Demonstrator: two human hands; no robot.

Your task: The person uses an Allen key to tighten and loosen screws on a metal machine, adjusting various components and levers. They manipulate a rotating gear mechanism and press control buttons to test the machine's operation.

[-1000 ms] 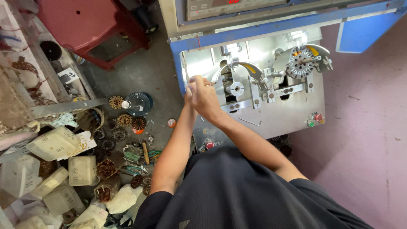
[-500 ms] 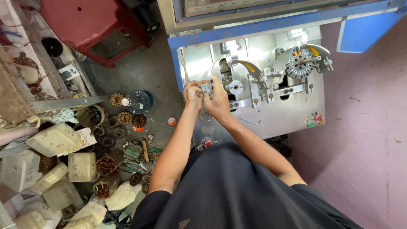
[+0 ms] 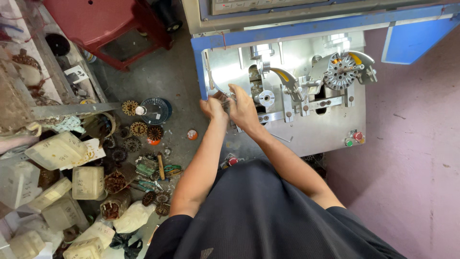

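Even, soft daylight fills the sharp wide-angle view, glare whitens the metal machine plate (image 3: pixel 306 124), soft shadow lies beneath the arms, and edges bend slightly.

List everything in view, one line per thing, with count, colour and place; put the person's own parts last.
winding machine: one, silver plate with blue frame, top centre.
toothed stator core: one, grey, mounted at the machine's upper right.
push buttons: two, green and red, machine's lower right corner.
red stool: one, top left on the floor.
loose toothed cores: several, dark and brownish, on the floor at left.
plastic containers: several, cream, lower left.
round lid: one, dark blue, on the floor beside the cores.
left hand: at the machine's left part, on a small metal piece.
right hand: beside the left, touching the same spot.
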